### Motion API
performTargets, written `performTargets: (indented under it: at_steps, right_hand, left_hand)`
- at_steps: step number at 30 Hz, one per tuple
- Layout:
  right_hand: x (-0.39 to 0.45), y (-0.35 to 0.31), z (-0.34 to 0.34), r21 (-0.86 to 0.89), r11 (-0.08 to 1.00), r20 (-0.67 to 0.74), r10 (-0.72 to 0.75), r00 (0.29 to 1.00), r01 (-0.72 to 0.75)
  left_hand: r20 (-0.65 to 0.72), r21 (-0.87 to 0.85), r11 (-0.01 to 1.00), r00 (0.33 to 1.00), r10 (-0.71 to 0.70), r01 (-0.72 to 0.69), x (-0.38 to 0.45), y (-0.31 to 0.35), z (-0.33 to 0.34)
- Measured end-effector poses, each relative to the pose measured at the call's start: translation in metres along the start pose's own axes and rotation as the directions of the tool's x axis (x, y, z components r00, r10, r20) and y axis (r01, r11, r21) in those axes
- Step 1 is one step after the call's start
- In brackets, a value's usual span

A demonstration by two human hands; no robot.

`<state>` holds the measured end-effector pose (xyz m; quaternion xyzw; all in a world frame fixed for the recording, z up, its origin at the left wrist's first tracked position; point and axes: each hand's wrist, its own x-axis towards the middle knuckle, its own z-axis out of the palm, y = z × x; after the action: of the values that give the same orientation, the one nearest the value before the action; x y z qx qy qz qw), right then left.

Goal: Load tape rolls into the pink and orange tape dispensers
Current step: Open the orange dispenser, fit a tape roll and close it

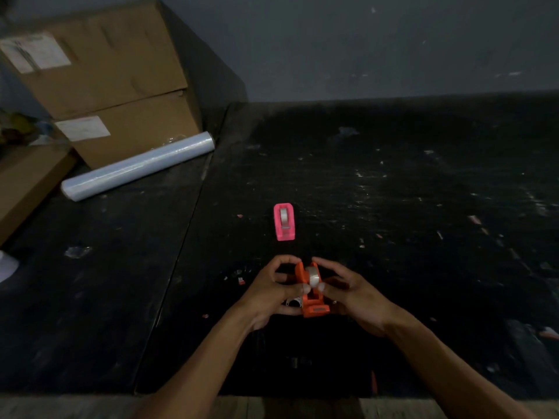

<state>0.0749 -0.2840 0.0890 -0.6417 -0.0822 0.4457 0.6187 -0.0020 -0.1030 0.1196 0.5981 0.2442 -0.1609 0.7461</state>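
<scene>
An orange tape dispenser [313, 306] is held just above the black table near its front edge, cutter end toward me. A clear tape roll [313, 275] sits in its top slot. My left hand [272, 293] grips the dispenser's left side and my right hand [351, 293] its right side; both thumbs pinch at the roll's near edge. Farther back the pink tape dispenser [284, 221] stands on the table with a tape roll [284, 215] seated inside it, untouched by either hand.
A roll of clear stretch film [137, 166] lies at the back left before stacked cardboard boxes [121, 86]. Another box [27, 179] sits at the far left. Small tape scraps [295, 302] dot the scuffed black table [393, 192]. A grey wall stands behind.
</scene>
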Motion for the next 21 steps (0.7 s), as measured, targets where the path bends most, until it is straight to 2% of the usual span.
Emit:
performTargets:
  at_steps: [6,10,12,14,16,19,21]
  right_hand:
    - [0.010,-0.002,0.007,-0.253,0.965,-0.050,0.055,0.997,-0.066]
    - [0.018,-0.001,0.006,-0.300,0.950,-0.125,0.051,0.991,-0.087]
    - [0.022,-0.001,0.007,-0.291,0.954,-0.154,0.029,0.988,-0.073]
    - [0.030,-0.001,0.006,-0.289,0.955,-0.204,0.001,0.979,-0.061]
    - [0.041,-0.002,0.003,-0.298,0.952,-0.277,-0.018,0.961,-0.068]
    - [0.062,-0.001,-0.007,-0.325,0.938,-0.381,-0.016,0.925,-0.118]
    - [0.076,-0.001,-0.014,-0.357,0.926,-0.443,-0.052,0.895,-0.123]
  left_hand:
    - [-0.022,-0.022,0.998,0.998,-0.052,0.052,0.005,-0.001,0.008]
    - [0.031,-0.026,0.995,0.995,-0.093,0.094,0.012,-0.001,0.003]
    - [0.026,0.023,0.998,0.998,-0.062,0.062,0.019,-0.004,-0.001]
    - [-0.060,0.137,0.990,0.997,0.042,-0.033,0.030,-0.008,-0.008]
    - [-0.197,0.373,0.917,0.954,0.226,-0.140,0.044,-0.013,-0.021]
    - [-0.313,0.667,0.736,0.852,0.419,-0.117,0.067,-0.023,-0.048]
    - [-0.317,0.774,0.631,0.840,0.440,-0.039,0.085,-0.029,-0.064]
